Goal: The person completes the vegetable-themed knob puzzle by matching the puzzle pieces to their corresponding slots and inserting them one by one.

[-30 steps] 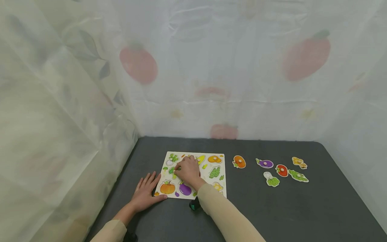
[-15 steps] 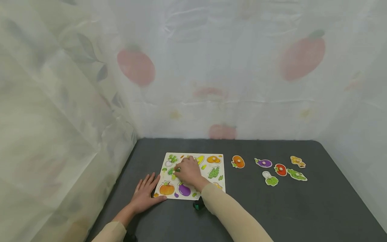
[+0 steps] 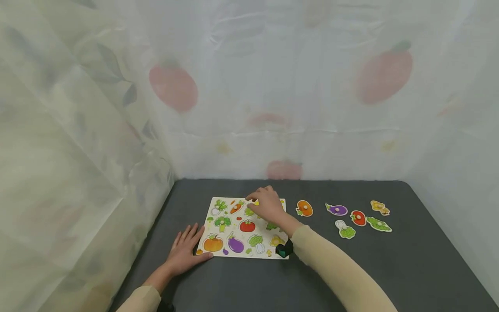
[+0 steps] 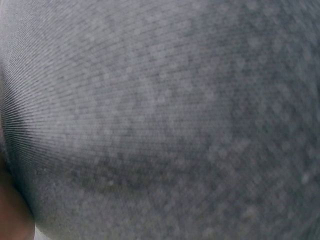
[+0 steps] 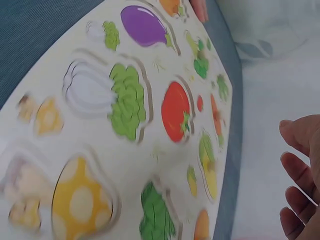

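A white vegetable puzzle board [image 3: 231, 232] lies on the dark table. Beside its lower left corner rests my left hand [image 3: 185, 253], fingers spread and straight, the thumb at the board's front edge. My right hand [image 3: 269, 206] hovers over the board's far right part and holds nothing; its relaxed fingers [image 5: 296, 172] show apart from the board in the right wrist view. A broccoli piece [image 3: 222, 223] with a small knob sits on the board's left side. The tomato picture [image 3: 247, 225] and eggplant picture [image 3: 235, 244] are uncovered. Only blurred grey fabric-like texture fills the left wrist view.
Right of the board lie several loose knobbed pieces: a pumpkin [image 3: 304, 208], an eggplant [image 3: 336, 210], a tomato [image 3: 358, 218], a cabbage [image 3: 345, 229], a pea pod [image 3: 378, 224] and a yellow piece [image 3: 380, 208]. A pale printed curtain [image 3: 234, 151] encloses the table.
My right hand has let go of the broccoli piece and moved up and to the right, uncovering the board's middle. The left hand stays in place.
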{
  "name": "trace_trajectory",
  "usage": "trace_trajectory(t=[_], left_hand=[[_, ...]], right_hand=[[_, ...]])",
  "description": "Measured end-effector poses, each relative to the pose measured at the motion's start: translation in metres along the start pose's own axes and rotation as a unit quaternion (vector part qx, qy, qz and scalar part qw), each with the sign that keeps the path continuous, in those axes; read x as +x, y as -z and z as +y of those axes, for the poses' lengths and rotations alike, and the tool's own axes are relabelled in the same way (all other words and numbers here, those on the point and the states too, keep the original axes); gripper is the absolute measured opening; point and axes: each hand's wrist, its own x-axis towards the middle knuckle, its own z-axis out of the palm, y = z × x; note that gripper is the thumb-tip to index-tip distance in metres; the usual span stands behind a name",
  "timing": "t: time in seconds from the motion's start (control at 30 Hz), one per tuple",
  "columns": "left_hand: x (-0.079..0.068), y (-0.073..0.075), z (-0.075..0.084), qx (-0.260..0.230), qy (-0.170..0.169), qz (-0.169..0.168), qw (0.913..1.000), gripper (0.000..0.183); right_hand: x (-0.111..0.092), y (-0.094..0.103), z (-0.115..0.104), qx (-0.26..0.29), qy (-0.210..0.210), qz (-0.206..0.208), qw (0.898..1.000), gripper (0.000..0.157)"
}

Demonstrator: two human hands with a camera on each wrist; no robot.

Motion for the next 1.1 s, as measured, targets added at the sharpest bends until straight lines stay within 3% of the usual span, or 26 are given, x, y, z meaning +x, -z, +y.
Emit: trace_trajectory(t=[0.43, 0.83, 1.1], left_hand=[[0.001, -0.002, -0.011, -0.001, -0.001, 0.003, 1.0000, 0.107], [0.002, -0.001, -0.010, -0.001, -0.004, 0.004, 1.0000, 0.107], [0.003, -0.003, -0.012, -0.012, 0.002, -0.004, 0.9999, 0.106]], right_hand=[[-0.037, 0.026, 0.041, 0.000, -0.034, 0.014, 0.999, 0.024], [-0.079, 0.069, 0.109, -0.017, -0.070, 0.038, 0.997, 0.025], [-0.118, 0.099, 0.146, -0.025, -0.080, 0.034, 0.996, 0.026]])
